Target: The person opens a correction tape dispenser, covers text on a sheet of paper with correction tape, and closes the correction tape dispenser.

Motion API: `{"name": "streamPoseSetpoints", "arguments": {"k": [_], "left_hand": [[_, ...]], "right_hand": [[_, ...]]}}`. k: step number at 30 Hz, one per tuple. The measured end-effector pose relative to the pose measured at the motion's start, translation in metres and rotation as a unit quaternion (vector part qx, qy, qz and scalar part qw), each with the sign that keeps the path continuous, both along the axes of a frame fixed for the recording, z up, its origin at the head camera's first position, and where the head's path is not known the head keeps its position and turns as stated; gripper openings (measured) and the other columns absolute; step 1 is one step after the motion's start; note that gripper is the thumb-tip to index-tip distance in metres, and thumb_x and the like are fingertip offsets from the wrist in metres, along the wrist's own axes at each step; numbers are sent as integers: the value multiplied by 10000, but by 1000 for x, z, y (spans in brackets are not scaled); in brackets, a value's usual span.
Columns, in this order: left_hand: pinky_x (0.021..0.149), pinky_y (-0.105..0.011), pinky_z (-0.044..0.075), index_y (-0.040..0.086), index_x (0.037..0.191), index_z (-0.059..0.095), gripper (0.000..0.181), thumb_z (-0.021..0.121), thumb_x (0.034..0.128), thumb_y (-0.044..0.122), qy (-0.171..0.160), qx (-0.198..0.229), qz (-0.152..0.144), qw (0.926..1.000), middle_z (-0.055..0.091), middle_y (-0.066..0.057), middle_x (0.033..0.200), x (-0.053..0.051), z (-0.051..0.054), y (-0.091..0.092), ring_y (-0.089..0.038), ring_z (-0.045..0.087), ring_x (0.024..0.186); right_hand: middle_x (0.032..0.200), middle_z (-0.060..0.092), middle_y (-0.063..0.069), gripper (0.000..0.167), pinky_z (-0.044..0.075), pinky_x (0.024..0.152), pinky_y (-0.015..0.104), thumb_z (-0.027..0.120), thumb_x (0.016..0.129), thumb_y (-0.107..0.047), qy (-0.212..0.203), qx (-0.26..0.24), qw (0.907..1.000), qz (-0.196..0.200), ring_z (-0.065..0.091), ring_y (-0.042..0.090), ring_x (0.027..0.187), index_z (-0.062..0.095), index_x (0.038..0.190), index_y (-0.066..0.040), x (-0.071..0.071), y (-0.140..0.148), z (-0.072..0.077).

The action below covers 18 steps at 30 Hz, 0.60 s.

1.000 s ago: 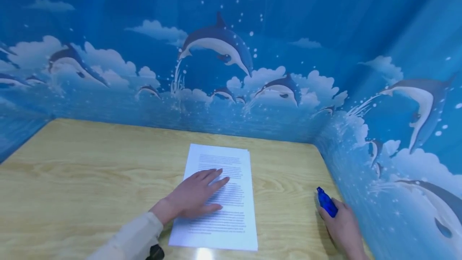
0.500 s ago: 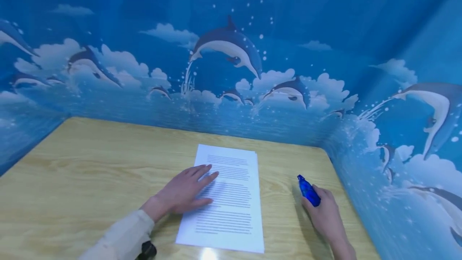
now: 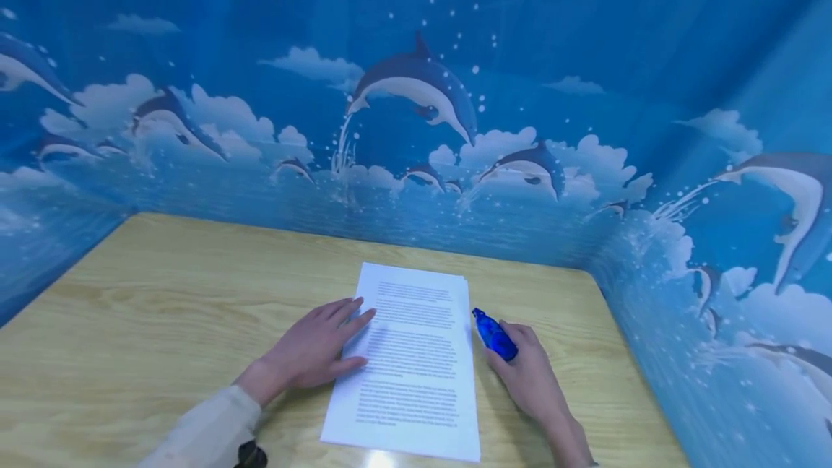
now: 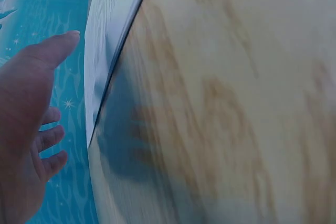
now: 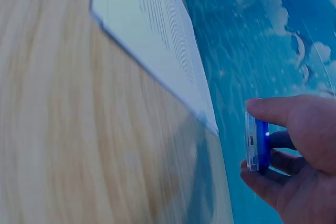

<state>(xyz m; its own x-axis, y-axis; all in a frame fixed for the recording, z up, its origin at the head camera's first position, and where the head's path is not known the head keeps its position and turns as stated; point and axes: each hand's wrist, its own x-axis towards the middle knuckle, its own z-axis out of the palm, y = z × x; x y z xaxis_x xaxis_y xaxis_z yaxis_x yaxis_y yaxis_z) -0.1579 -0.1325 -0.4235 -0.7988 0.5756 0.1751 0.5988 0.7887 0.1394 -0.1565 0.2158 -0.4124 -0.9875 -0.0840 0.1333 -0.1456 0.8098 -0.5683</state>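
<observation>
A stack of printed white paper point(image 3: 416, 374) lies on the wooden table in front of me. My left hand point(image 3: 308, 345) hovers at its left edge with fingers spread; the left wrist view shows the thumb point(image 4: 50, 51) apart from the sheets point(image 4: 107, 30). To the right of the stack, my right hand point(image 3: 533, 378) holds a blue correction tape point(image 3: 496, 338), its narrow tip pointing forward and left. In the right wrist view the thumb and fingers pinch the clear-and-blue case of the correction tape point(image 5: 258, 140) above the table.
The light wood table point(image 3: 214, 295) extends left and right of the paper. A blue curtain point(image 3: 292, 186) printed with dolphins and clouds encloses its back and sides. Part of a dark object point(image 3: 251, 455) shows at the left wrist.
My right hand has moved left with the correction tape, from the table's right side to beside the paper. My left hand has drawn back left from the middle of the page to its edge.
</observation>
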Motion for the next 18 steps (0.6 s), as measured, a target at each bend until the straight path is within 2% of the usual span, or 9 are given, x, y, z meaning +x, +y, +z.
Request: {"name": "streamPoseSetpoints", "arguments": {"k": [7, 18], "left_hand": [[1059, -542, 295, 113, 1473, 371, 722, 536, 914, 541, 70, 36, 58, 10000, 356, -191, 1477, 3, -1, -8, -364, 342, 1335], [1053, -541, 302, 118, 1471, 378, 717, 549, 912, 535, 119, 121, 137, 9998, 358, -173, 1482, 7, -4, -16, -363, 346, 1334]], "right_hand": [[1251, 556, 173, 559, 437, 964, 478, 739, 852, -209, 159, -271, 9988, 363, 537, 325, 1152, 538, 1305, 50, -2, -28, -5], [1229, 587, 175, 525, 441, 961, 471, 762, 826, -218, -78, -538, 9966, 627, 546, 333, 1148, 592, 1263, 17, -2, -54, -9]]}}
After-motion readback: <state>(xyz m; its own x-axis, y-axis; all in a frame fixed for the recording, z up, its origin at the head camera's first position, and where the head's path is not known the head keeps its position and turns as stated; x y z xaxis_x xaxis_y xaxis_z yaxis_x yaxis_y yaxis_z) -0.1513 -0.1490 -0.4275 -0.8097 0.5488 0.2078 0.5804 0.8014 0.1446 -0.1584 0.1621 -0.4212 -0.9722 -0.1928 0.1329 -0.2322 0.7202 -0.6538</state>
